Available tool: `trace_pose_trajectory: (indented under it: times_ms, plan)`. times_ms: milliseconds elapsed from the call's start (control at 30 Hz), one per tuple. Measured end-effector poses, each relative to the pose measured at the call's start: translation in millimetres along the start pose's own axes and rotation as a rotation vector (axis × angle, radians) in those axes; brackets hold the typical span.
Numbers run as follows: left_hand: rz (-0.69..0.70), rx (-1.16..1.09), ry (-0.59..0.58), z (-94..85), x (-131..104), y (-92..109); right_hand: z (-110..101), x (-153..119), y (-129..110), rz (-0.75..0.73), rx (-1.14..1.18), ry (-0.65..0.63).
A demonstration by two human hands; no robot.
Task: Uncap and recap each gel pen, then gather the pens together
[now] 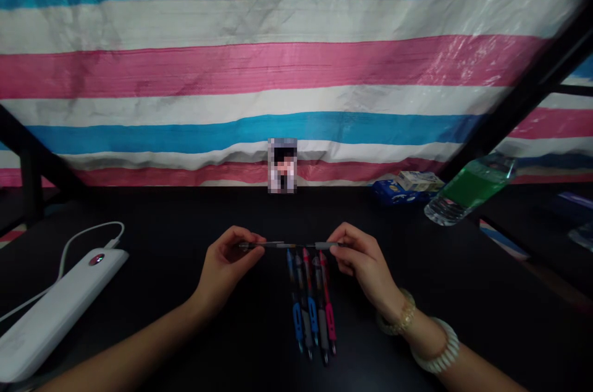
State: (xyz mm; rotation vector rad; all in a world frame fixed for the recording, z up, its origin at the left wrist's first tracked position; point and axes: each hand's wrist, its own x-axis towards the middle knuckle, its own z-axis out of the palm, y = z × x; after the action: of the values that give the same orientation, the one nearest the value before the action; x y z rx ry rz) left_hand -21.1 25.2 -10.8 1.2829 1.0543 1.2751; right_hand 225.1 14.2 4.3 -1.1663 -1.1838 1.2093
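Note:
My left hand (227,259) pinches one end of a pen (282,244) with a clear barrel, held level just above the black tabletop. At the other end, the fingertips of my right hand (361,256) are closed around the pen's grey grip (321,246). Around its middle the pen looks thin and dark, and I cannot tell whether its two parts are joined or apart. Just below it, several click pens (311,305) lie side by side, with blue, grey and pink grips.
A white power bank (60,312) with a white cable (69,236) lies at the left. On the right, a bottle with a green label (475,188) leans over near a blue packet (393,192) and a small box (419,181). Striped sheeting (259,65) hangs behind the desk.

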Motion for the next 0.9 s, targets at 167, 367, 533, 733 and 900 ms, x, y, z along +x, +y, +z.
trace_pose_trajectory:
  times_ms: [167,367,533,733,900]
  plan:
    - [-0.009,0.001,-0.037,2.6,-1.8,2.1,3.0,-4.1,1.1,-0.161,-0.228,-0.041]
    - [0.020,0.013,-0.081,2.1,-5.0,1.8,5.1,-6.3,5.3,-0.266,-0.453,-0.103]
    - [0.028,0.015,-0.068,1.9,-3.7,0.5,5.2,-6.5,4.8,-0.292,-0.420,-0.075]
    - [0.012,0.037,-0.082,2.5,-4.0,0.6,6.2,-8.3,5.8,-0.341,-0.409,-0.122]
    - [0.032,0.073,-0.103,3.7,-5.4,2.5,5.8,-10.8,2.7,-0.379,-0.542,-0.113]
